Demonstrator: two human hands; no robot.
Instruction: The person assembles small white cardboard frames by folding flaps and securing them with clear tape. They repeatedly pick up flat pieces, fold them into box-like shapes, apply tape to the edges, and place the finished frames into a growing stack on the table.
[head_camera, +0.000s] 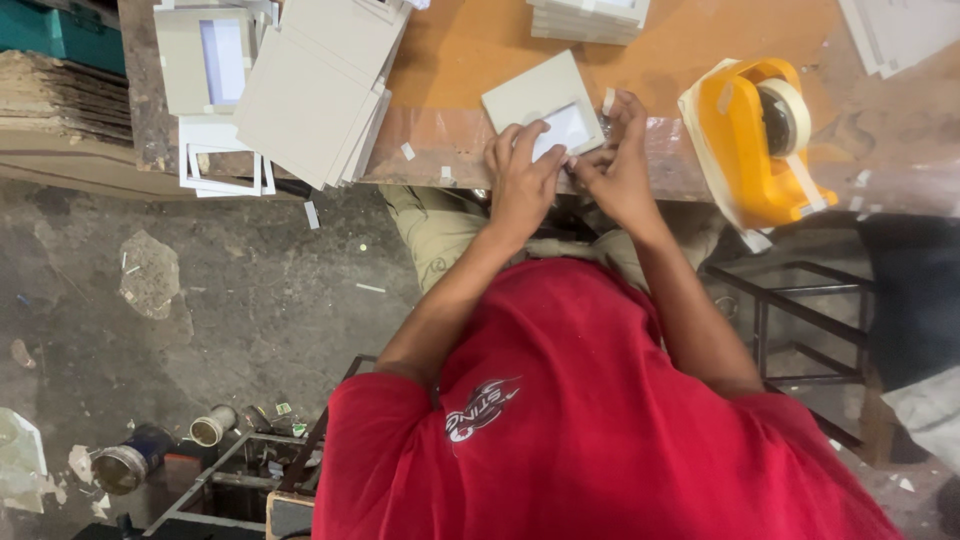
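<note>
Seen from above, your yellow tape dispenser (752, 140) holds a roll of pale tape beside you on the workbench (460, 50). Your red shirt hides your lap, and the fingertip work is hard to make out. Your left hand (522, 180) and right hand (615, 165) meet, pinching the near edge of a grey card frame (540, 100).

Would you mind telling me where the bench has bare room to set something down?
The widest free patch of the bench lies between the leaning grey card stack and the top white stack. A smaller strip sits between the windowed card and the yellow tape dispenser. The left end is crowded.
</note>
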